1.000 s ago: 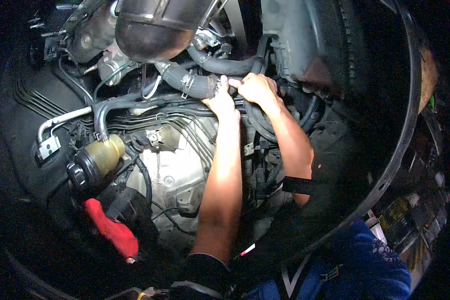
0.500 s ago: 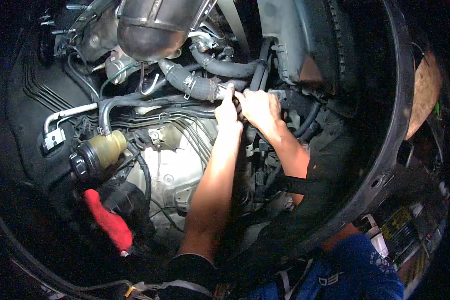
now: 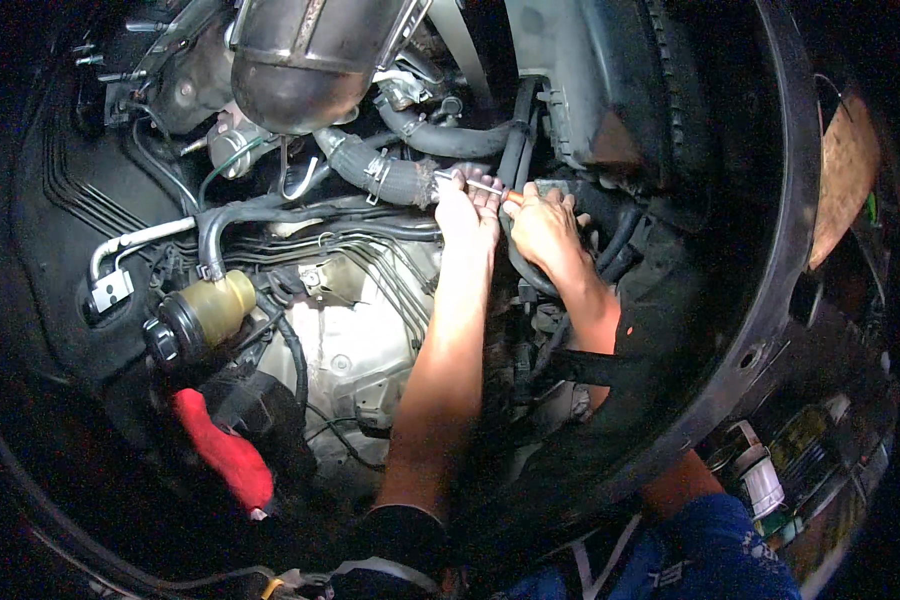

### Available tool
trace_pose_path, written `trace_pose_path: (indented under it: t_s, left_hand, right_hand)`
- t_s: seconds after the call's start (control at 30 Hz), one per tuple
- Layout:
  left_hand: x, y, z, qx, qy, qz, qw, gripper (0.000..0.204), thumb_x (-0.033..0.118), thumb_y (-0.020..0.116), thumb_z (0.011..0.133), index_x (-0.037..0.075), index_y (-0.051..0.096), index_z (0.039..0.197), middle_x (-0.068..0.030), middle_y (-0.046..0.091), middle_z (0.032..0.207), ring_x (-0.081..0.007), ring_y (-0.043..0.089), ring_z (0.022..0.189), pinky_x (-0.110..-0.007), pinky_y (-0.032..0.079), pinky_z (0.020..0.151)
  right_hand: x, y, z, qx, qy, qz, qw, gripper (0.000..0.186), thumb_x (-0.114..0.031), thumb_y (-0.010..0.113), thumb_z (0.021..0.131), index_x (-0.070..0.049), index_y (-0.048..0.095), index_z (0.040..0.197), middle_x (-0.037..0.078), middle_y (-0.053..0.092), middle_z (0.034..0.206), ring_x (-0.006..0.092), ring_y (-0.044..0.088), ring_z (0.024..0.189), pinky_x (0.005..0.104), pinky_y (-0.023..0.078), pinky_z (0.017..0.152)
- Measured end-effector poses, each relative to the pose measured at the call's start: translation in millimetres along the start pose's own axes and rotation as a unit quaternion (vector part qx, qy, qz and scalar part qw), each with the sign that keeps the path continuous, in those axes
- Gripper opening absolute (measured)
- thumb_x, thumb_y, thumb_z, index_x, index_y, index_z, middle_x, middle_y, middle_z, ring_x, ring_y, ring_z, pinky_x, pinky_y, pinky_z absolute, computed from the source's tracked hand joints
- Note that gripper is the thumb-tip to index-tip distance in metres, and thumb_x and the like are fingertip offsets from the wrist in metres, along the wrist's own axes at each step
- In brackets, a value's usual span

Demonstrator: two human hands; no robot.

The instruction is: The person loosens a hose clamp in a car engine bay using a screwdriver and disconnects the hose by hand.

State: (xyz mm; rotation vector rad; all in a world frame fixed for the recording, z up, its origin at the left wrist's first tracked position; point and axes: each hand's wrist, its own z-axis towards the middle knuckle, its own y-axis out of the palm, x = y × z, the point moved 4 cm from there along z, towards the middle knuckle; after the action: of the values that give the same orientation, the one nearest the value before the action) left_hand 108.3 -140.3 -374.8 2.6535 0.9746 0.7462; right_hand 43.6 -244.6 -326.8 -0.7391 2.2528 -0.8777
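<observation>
Around us spreads a dark engine bay [image 3: 55,340], lit toward the middle. Our right hand [image 3: 545,230] grips a screwdriver [image 3: 483,186], fingers closed on its orange handle. Its shaft points left across our left hand [image 3: 465,215], toward the end of a grey hose [image 3: 395,180]; whether the tip touches, we cannot tell. Our left fingers curl beside the shaft, and we cannot tell if they pinch it. Lower left, we see a yellowish reservoir [image 3: 208,308] and, below it, a long red object [image 3: 225,457].
</observation>
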Motion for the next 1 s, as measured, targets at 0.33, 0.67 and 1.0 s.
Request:
trace_pose_path:
  t_s: [0.33,0.67,1.0]
  left_hand:
    - [2,17,12,-0.033,-0.055,-0.072,0.995,0.035,0.035,0.060,0.097,0.016,0.042,0.074,0.0043,0.028,0.059,-0.0143,0.028,0.055,-0.035,0.035,0.068]
    - [7,10,15,-0.067,-0.063,-0.091,0.992,0.039,0.026,0.060,0.097,0.019,0.036,0.066,0.0056,0.024,0.054,-0.0133,0.020,0.048,-0.035,0.036,0.067]
    - [-10,15,9,-0.122,-0.068,-0.134,0.981,0.038,0.018,0.056,0.094,0.020,0.034,0.064,0.0050,0.027,0.054,-0.0130,0.023,0.049,-0.035,0.036,0.069]
  right_hand:
    - [-2,-4,17,-0.086,0.015,0.078,0.993,0.048,-0.042,0.055,0.096,-0.003,0.058,0.123,0.029,0.057,0.129,0.0470,0.043,0.132,0.0634,0.027,0.109]
    - [-3,8,11,-0.033,-0.026,0.051,0.998,0.036,-0.034,0.058,0.097,-0.013,0.054,0.126,0.023,0.051,0.133,0.0501,0.040,0.129,0.0768,0.031,0.094]
    - [10,4,16,0.017,-0.047,0.018,0.999,0.033,-0.026,0.063,0.093,-0.016,0.055,0.123,0.024,0.051,0.129,0.0495,0.040,0.126,0.0740,0.032,0.092]
